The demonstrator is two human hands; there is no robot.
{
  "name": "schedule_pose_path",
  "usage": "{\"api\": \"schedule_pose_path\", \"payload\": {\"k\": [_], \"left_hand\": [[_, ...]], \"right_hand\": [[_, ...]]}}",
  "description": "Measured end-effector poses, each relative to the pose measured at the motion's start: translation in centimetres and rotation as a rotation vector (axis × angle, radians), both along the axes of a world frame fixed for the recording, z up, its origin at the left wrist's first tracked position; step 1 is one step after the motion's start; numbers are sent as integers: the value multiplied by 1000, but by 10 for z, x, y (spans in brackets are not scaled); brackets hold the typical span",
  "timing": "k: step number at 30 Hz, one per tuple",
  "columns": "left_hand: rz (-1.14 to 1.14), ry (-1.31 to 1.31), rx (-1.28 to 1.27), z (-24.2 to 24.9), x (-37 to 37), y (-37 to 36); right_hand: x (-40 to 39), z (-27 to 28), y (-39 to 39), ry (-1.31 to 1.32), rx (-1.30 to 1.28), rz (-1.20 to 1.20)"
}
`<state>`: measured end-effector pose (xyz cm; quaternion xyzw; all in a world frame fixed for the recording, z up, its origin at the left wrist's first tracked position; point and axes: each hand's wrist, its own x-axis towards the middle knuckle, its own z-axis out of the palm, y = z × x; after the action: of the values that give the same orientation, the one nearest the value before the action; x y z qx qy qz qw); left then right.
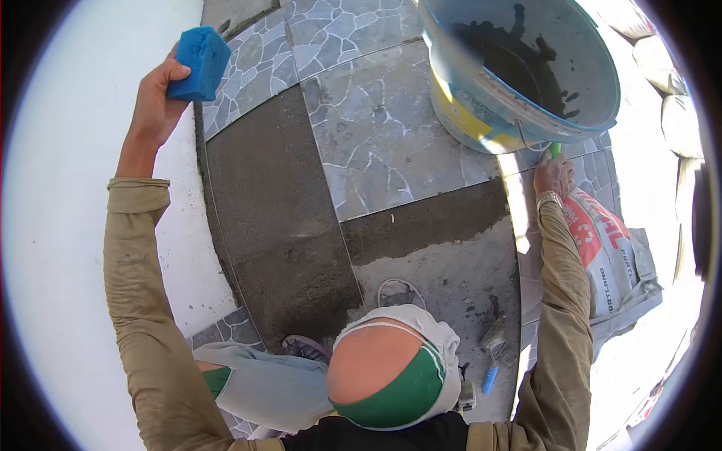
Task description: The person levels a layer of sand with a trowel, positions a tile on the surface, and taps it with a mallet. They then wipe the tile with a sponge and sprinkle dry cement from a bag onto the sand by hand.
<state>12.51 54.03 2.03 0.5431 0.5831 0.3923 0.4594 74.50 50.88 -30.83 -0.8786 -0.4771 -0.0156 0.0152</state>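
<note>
My left hand (159, 101) is raised at the upper left, its fingers closed around a blue sponge (199, 64). At the right, my right hand (554, 177) is closed at the green grip of the wire handle (555, 150) on a large bucket (470, 124). Grey residue coats the inside of the bucket, which stands on stone-patterned tiles (398, 143). Left of these tiles runs a strip of dark, damp mortar (274, 188), with another dark band along their near edge.
A torn Portland cement bag (605, 248) lies beside my right forearm. On the grey floor rests a trowel with a blue handle (490, 379). A white wall (68, 225) borders the left side. Several filled sacks (658, 64) line the far right.
</note>
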Motion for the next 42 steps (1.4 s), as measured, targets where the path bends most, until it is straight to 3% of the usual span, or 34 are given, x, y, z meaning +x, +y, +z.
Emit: {"api": "schedule_pose_path", "payload": {"k": [2,4,5,6,7,8,10,12,15,17,19,21,22,24,25,27,29,30,32,33,35,36,38,39,41,42], "left_hand": [[-261,272,247,33,86,38],[-551,880,514,50,169,83],[-565,873,534,77,243,81],[-286,619,-47,102,354,41],[-986,704,237,63,321,104],[-1126,905,269,43,351,129],[-1184,1221,134,-21,406,163],[-1218,1348,-19,-63,438,184],[-1241,1480,48,-131,466,218],[-1286,1391,53,-155,473,206],[-1274,1322,225,-247,458,213],[-1443,1275,1016,-355,432,229],[-1447,1272,1022,-326,443,217],[-1631,1436,153,-254,459,199],[-1623,1439,157,-231,468,202],[-1476,1207,-583,-190,474,209],[-1152,826,-677,-142,457,202],[-1100,566,-715,-114,444,196],[-930,241,-643,-72,409,186],[-991,140,-545,-46,394,172],[-1068,-274,-639,-32,348,187],[-1003,-278,-635,-21,316,174],[-1005,-597,-482,1,267,141],[-978,-596,-466,0,237,135],[-1096,-909,-578,-17,169,118],[-924,-724,-475,-20,140,89]], "right_hand": [[-4,9,-2,33,18,-10],[-5,15,-2,80,-1,-13],[-2,11,-1,102,21,-24],[-2,13,-1,102,28,-26],[-4,14,-1,104,29,-26],[-4,15,-1,105,27,-41],[-3,15,0,97,56,-22],[-1,15,1,101,53,-28],[1,12,1,110,46,-31],[3,10,-2,105,31,-47],[3,13,-2,120,66,-3],[6,12,-1,149,49,-27],[7,10,0,187,41,-22],[7,12,-1,202,47,-31],[6,14,-1,213,51,-31],[8,13,-2,204,63,-27],[4,17,-1,194,40,-29],[3,13,0,143,56,-24],[-2,17,-1,125,9,-5],[-4,14,0,107,37,-6],[-4,9,2,65,-2,-15],[-4,4,2,50,-2,-9],[-2,-2,4,19,-16,-21],[0,-5,5,6,-33,-32],[17,-17,0,-27,-35,66],[27,-28,-3,-63,-47,142]]}}
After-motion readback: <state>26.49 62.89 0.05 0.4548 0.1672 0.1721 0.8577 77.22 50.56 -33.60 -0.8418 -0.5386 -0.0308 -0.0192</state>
